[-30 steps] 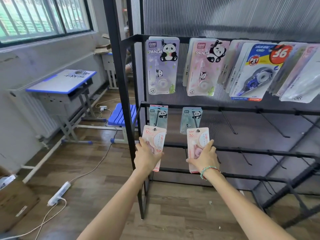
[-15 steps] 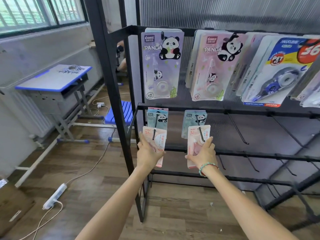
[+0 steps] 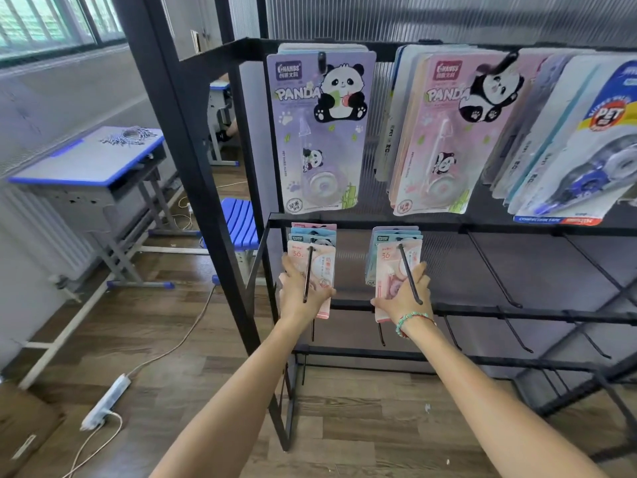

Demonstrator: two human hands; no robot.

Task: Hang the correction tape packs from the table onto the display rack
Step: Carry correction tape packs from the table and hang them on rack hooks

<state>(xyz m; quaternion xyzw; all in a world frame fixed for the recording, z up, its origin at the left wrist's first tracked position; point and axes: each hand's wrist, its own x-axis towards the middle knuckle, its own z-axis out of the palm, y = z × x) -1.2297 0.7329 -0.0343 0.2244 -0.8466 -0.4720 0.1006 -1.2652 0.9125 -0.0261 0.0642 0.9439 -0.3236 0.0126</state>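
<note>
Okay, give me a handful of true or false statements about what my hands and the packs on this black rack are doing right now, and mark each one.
1. Each hand holds a small pink correction tape pack on a hook of the second row. True: the left hand holds the left pink pack, the right hand the right pink pack.
2. The right wrist is bare. False: it wears a beaded bracelet.
3. Small blue packs hang behind the pink ones. True.
4. The large purple panda pack hangs on the bottom row. False: it hangs on the top row.
5. The white power strip lies on the blue-edged desk. False: it lies on the wooden floor.
</note>
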